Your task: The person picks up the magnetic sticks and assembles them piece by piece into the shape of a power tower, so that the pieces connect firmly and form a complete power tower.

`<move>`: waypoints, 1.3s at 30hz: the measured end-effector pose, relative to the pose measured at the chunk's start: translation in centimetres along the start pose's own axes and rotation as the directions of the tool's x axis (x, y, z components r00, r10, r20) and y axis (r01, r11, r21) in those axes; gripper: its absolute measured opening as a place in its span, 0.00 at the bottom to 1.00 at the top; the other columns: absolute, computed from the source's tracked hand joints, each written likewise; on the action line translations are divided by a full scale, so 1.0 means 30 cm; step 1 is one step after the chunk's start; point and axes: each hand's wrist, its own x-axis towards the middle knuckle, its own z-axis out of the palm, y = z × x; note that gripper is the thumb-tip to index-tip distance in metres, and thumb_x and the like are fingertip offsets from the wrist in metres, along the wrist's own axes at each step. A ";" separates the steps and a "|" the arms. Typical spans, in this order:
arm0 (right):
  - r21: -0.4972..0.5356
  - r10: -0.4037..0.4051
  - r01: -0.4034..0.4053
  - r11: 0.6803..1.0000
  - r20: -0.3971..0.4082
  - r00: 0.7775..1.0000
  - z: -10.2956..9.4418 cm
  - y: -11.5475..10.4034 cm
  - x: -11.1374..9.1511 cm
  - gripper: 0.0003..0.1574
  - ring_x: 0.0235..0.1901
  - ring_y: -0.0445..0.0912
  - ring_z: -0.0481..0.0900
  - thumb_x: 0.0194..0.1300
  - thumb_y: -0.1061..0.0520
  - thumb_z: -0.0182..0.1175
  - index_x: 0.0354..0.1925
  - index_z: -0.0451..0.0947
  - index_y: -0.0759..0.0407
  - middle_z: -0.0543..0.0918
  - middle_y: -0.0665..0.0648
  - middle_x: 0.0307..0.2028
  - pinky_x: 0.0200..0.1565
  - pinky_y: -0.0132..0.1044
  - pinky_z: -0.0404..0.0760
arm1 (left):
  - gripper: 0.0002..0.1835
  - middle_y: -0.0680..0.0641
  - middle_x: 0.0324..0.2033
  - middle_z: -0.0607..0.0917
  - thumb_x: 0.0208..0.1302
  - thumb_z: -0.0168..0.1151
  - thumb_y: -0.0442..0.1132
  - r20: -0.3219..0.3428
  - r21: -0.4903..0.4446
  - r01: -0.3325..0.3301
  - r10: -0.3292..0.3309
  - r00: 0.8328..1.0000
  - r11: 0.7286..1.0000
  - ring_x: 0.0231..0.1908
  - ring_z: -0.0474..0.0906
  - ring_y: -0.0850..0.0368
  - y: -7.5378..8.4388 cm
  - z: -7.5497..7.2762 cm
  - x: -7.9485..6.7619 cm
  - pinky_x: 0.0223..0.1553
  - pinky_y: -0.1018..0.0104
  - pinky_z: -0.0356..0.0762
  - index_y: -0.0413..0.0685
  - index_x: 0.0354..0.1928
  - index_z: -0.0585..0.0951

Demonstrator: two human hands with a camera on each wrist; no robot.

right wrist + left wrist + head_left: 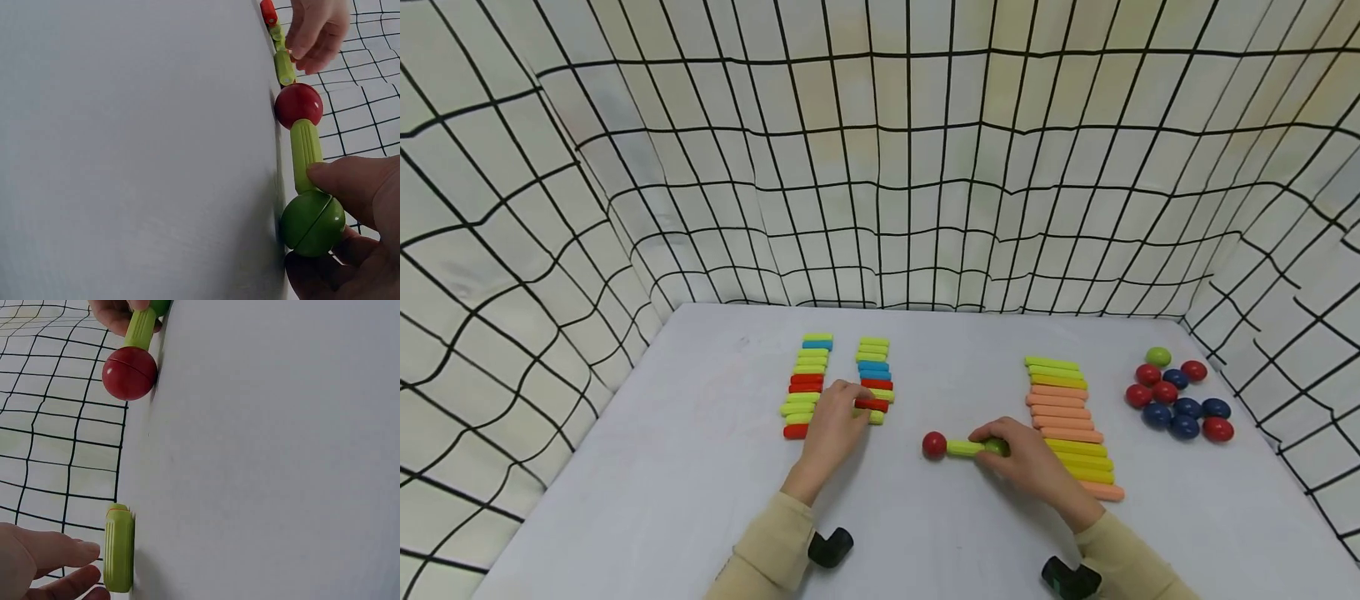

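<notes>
My left hand (837,417) reaches over two columns of short rods, its fingertips overlapping the left end of a short red rod (874,405) in the head view. In the left wrist view, a short yellow-green rod (119,550) lies just beyond the thumb and fingers, with nothing showing between them. My right hand (1018,454) holds a ball-and-rod piece by its right end, thumb on the yellow-green rod (305,153) and fingers around the green ball (312,223). A red ball (935,445) sits on the piece's other end.
Longer yellow and orange rods (1063,412) lie in a column behind the right hand. Several red, blue and green balls (1185,427) cluster at the far right. Black netting over white sheeting (910,167) walls the white table (700,467) at the back and sides.
</notes>
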 end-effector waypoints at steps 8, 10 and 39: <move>-0.019 -0.065 0.066 0.998 0.038 0.997 -0.011 0.014 0.015 0.13 0.42 0.43 0.76 0.61 0.61 0.68 0.44 0.83 0.51 0.81 0.46 0.42 0.48 0.40 0.78 | 0.10 0.47 0.33 0.79 0.56 0.69 0.29 0.121 0.043 0.022 -0.027 0.992 0.999 0.36 0.74 0.54 -0.024 0.008 -0.001 0.40 0.61 0.79 0.38 0.41 0.84; -0.029 -0.109 0.111 0.993 0.068 0.992 -0.018 0.017 0.020 0.14 0.42 0.42 0.76 0.61 0.61 0.67 0.46 0.83 0.51 0.82 0.45 0.43 0.48 0.39 0.78 | 0.10 0.47 0.33 0.80 0.57 0.69 0.30 0.159 0.022 0.022 -0.026 0.987 1.000 0.35 0.74 0.54 -0.016 0.012 -0.005 0.39 0.62 0.79 0.38 0.42 0.84; -0.092 -0.211 0.222 0.971 0.114 0.971 -0.002 0.000 0.064 0.13 0.41 0.41 0.75 0.60 0.59 0.69 0.45 0.83 0.52 0.80 0.46 0.41 0.47 0.39 0.79 | 0.18 0.42 0.42 0.82 0.70 0.59 0.39 0.414 -0.601 0.428 -0.195 0.889 0.675 0.39 0.82 0.51 0.100 0.089 -0.015 0.49 0.58 0.81 0.33 0.55 0.73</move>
